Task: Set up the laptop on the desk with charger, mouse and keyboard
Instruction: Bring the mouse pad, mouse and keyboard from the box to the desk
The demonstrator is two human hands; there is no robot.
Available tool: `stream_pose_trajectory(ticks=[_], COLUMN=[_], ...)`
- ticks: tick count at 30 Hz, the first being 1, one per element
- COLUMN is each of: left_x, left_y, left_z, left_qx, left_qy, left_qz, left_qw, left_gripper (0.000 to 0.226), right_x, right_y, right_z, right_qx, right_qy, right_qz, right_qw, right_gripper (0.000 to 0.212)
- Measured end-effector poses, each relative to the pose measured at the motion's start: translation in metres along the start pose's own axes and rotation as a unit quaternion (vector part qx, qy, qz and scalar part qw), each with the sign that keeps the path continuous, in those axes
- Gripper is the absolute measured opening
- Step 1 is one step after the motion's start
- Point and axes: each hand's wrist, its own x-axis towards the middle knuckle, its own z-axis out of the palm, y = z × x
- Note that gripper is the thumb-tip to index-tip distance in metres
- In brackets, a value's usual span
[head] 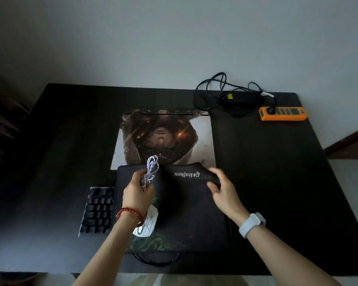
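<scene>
A person's left hand pinches a bundled white braided mouse cable in curled fingers, while the right hand grips the lifted far edge of a black mouse pad. The white mouse lies on the pad, over a keyboard. Beyond, the closed laptop, charger and orange power strip sit on the dark worktop.

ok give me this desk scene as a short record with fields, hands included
left hand: holds bundled white braided mouse cable
right hand: grips far edge of black mouse pad
white mouse: on the pad, under left wrist
closed laptop with printed lid: mid-desk, behind pad
black keyboard: partly under pad's left side
black charger brick: back right, by orange power strip
</scene>
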Motion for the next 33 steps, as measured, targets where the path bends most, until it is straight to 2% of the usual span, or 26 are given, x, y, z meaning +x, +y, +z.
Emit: stream_pose_trajectory(ticks=[4, 8, 13, 21, 24, 25, 26, 27, 28, 29, 31, 33], left_x=[-0.003, 0.000, -0.006, -0.016, -0.015, -0.015, -0.016, -0.015, -0.015, -0.013, -0.009, -0.008], left_y=[0.029, 0.071, 0.115, 0.129, 0.136, 0.139, 0.142, 0.145, 0.148, 0.151, 0.157, 0.161], left_z=[0.027, 0.071, 0.141, 0.214, 0.229, 0.234, 0.240, 0.247, 0.255, 0.264, 0.277, 0.288], left_qx=[0.000, -0.004, -0.014, -0.046, -0.058, -0.070, -0.088, -0.108, -0.126, -0.140, -0.166, -0.186], left_qy=[-0.048, -0.090, -0.133, -0.156, -0.139, -0.133, -0.127, -0.122, -0.118, -0.115, -0.115, -0.119], left_qz=[0.031, 0.056, 0.088, 0.028, -0.004, -0.020, -0.044, -0.073, -0.107, -0.143, -0.202, -0.224], left_qw=[0.998, 0.994, 0.987, 0.986, 0.989, 0.988, 0.987, 0.984, 0.979, 0.973, 0.958, 0.949], left_gripper=[0.033, 0.036, 0.032, 0.026, 0.027, 0.029, 0.030, 0.029, 0.027, 0.024, 0.020, 0.021], right_x=[0.007, 0.004, 0.011, 0.037, 0.049, 0.049, 0.047, 0.041, 0.032, 0.019, -0.002, -0.010], right_y=[0.022, 0.064, 0.125, 0.205, 0.203, 0.196, 0.188, 0.180, 0.173, 0.162, 0.145, 0.143], right_z=[-0.073, -0.132, -0.187, -0.248, -0.244, -0.237, -0.227, -0.214, -0.199, -0.183, -0.158, -0.142], right_qx=[-0.033, -0.111, -0.128, -0.121, -0.202, -0.227, -0.228, -0.189, -0.097, 0.019, 0.180, 0.205], right_qy=[0.094, 0.161, 0.214, 0.257, 0.248, 0.251, 0.246, 0.216, 0.157, 0.079, -0.061, -0.095], right_qz=[-0.009, 0.036, 0.100, 0.163, 0.250, 0.247, 0.216, 0.166, 0.119, 0.101, 0.114, 0.129], right_qw=[0.995, 0.980, 0.963, 0.945, 0.914, 0.908, 0.917, 0.943, 0.976, 0.992, 0.975, 0.966], right_gripper=[0.042, 0.044, 0.047, 0.052, 0.063, 0.064, 0.063, 0.060, 0.057, 0.055, 0.061, 0.076])
